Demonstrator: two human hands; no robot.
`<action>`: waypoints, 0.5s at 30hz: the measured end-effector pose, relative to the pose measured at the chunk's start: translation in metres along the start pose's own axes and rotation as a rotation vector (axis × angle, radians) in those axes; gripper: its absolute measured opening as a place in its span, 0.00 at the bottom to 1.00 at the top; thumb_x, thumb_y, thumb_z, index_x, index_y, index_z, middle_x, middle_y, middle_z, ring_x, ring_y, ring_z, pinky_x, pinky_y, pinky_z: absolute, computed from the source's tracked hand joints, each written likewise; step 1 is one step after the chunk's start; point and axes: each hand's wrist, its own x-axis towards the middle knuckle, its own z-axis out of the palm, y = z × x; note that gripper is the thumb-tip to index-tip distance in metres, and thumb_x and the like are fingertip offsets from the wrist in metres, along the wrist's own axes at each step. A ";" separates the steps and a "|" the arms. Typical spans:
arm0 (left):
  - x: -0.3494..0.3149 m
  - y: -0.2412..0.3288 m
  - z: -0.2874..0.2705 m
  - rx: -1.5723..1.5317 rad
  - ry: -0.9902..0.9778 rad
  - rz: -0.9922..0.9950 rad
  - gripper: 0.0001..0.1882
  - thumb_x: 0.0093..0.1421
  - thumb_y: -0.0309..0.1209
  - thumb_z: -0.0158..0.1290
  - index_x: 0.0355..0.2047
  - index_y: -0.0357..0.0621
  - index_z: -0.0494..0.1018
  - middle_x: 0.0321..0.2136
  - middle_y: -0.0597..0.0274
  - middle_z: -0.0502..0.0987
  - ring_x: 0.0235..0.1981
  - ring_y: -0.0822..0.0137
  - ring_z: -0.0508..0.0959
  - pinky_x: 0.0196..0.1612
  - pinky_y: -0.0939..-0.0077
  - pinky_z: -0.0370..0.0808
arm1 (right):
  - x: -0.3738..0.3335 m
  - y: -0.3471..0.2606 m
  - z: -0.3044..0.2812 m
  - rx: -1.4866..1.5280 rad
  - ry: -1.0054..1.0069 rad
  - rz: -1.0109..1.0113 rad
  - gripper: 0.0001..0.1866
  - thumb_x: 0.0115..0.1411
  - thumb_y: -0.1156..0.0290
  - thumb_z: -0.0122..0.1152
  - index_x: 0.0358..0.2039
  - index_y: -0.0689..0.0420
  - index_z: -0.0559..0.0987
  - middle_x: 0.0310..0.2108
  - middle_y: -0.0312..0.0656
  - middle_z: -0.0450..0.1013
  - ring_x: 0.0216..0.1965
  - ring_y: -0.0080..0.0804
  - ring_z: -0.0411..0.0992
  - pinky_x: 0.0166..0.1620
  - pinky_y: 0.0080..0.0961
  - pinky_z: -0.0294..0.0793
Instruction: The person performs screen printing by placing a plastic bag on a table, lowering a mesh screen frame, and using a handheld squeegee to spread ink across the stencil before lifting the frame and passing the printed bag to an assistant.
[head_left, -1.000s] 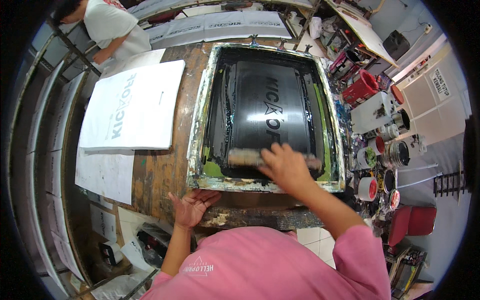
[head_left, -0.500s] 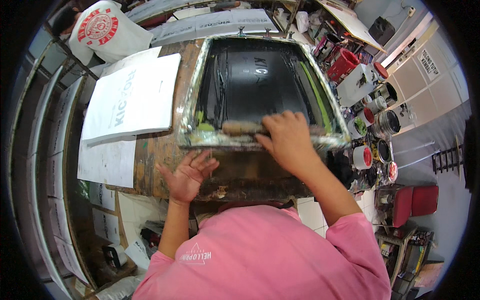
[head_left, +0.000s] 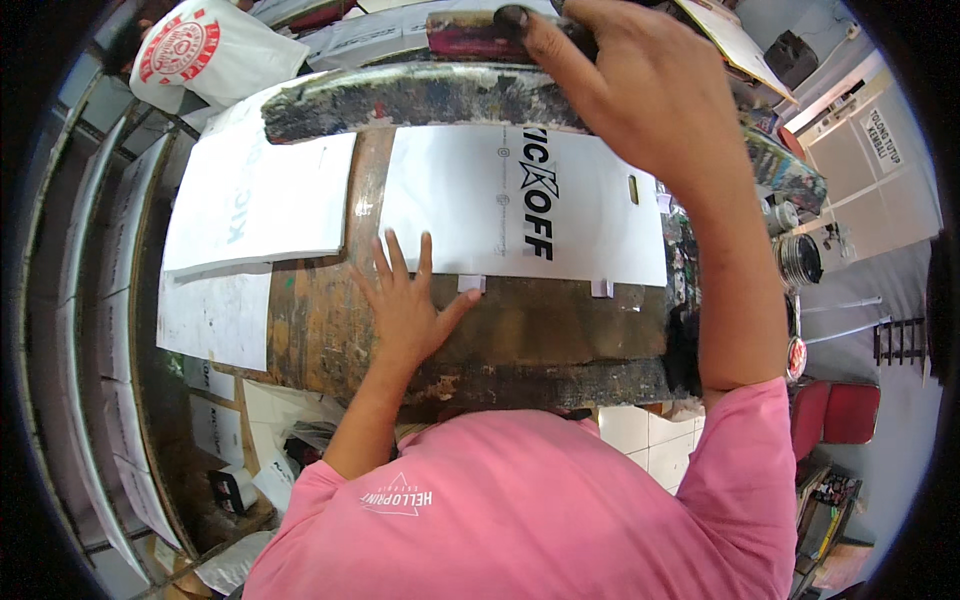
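A white flat bag (head_left: 450,200) with fresh-looking black print and an oval handle slot lies on the stained wooden table (head_left: 320,320). My left hand (head_left: 400,310) is open, fingers spread, its fingertips at the bag's near left corner. Above the bag the screen printing frame (head_left: 400,100) is tilted up, its ink-smeared near edge facing me. My right hand (head_left: 650,95) is closed at that raised edge, with black ink on the thumb tip. Beside the thumb shows a squeegee (head_left: 465,35); the fingers' far side is hidden.
A stack of white bags (head_left: 260,200) sits left of the printed one. Small white tabs (head_left: 472,284) edge the bag. Drying racks (head_left: 110,300) stand at far left, a person in a white shirt (head_left: 220,50) behind. Paint tins (head_left: 798,260) and a red chair (head_left: 850,412) are at right.
The frame was flat and is now raised, baring the printed bag. My right hand has moved up and away with it. My left hand has moved forward to the bag's corner.
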 end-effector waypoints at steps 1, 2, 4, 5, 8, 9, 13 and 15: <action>-0.006 0.001 0.015 -0.008 -0.065 -0.026 0.59 0.58 0.78 0.41 0.77 0.48 0.52 0.76 0.32 0.43 0.78 0.37 0.39 0.68 0.20 0.28 | 0.010 -0.002 -0.007 0.004 -0.052 0.046 0.28 0.66 0.50 0.51 0.23 0.65 0.79 0.19 0.50 0.74 0.24 0.42 0.74 0.32 0.39 0.76; -0.012 0.001 0.028 -0.001 -0.200 -0.079 0.59 0.58 0.79 0.41 0.77 0.48 0.52 0.76 0.32 0.42 0.78 0.37 0.37 0.67 0.18 0.25 | 0.017 -0.005 -0.019 0.030 -0.135 0.121 0.29 0.67 0.49 0.51 0.23 0.64 0.78 0.20 0.49 0.74 0.25 0.42 0.74 0.32 0.38 0.75; -0.018 0.001 0.044 -0.034 -0.159 -0.065 0.59 0.57 0.80 0.40 0.76 0.49 0.52 0.75 0.32 0.42 0.78 0.37 0.38 0.68 0.19 0.25 | 0.030 -0.007 -0.027 0.089 -0.321 0.277 0.29 0.68 0.48 0.51 0.23 0.63 0.78 0.21 0.48 0.74 0.25 0.42 0.74 0.31 0.38 0.73; -0.019 0.000 0.046 -0.022 -0.114 -0.054 0.60 0.57 0.80 0.40 0.76 0.49 0.52 0.75 0.32 0.43 0.78 0.37 0.38 0.68 0.19 0.25 | 0.027 -0.005 -0.022 0.079 -0.215 0.208 0.28 0.68 0.48 0.51 0.26 0.62 0.78 0.22 0.48 0.75 0.26 0.44 0.74 0.34 0.38 0.73; -0.014 0.003 0.038 -0.054 -0.212 -0.081 0.63 0.57 0.81 0.38 0.76 0.42 0.52 0.76 0.38 0.46 0.78 0.40 0.37 0.68 0.19 0.24 | 0.028 0.005 -0.002 0.012 0.050 -0.013 0.26 0.70 0.47 0.51 0.39 0.60 0.81 0.32 0.53 0.78 0.35 0.53 0.75 0.43 0.42 0.74; -0.008 0.004 0.032 -0.038 -0.220 -0.066 0.63 0.57 0.81 0.38 0.75 0.39 0.52 0.76 0.40 0.47 0.78 0.41 0.37 0.68 0.20 0.24 | 0.031 0.016 0.006 -0.018 0.103 -0.092 0.28 0.71 0.45 0.52 0.47 0.58 0.83 0.39 0.55 0.80 0.42 0.58 0.77 0.47 0.44 0.75; 0.025 0.012 0.002 -0.394 -0.114 -0.071 0.56 0.59 0.70 0.54 0.68 0.29 0.62 0.68 0.39 0.66 0.73 0.39 0.59 0.73 0.30 0.41 | 0.039 0.046 0.014 -0.053 -0.005 -0.041 0.30 0.72 0.43 0.48 0.50 0.58 0.83 0.42 0.55 0.80 0.45 0.56 0.77 0.50 0.42 0.73; 0.054 0.014 -0.010 -0.555 0.200 -0.028 0.39 0.61 0.51 0.64 0.61 0.30 0.72 0.60 0.40 0.76 0.60 0.42 0.75 0.64 0.47 0.67 | 0.049 0.050 0.013 -0.118 0.053 -0.180 0.30 0.74 0.44 0.46 0.50 0.58 0.82 0.43 0.56 0.79 0.44 0.55 0.76 0.49 0.41 0.73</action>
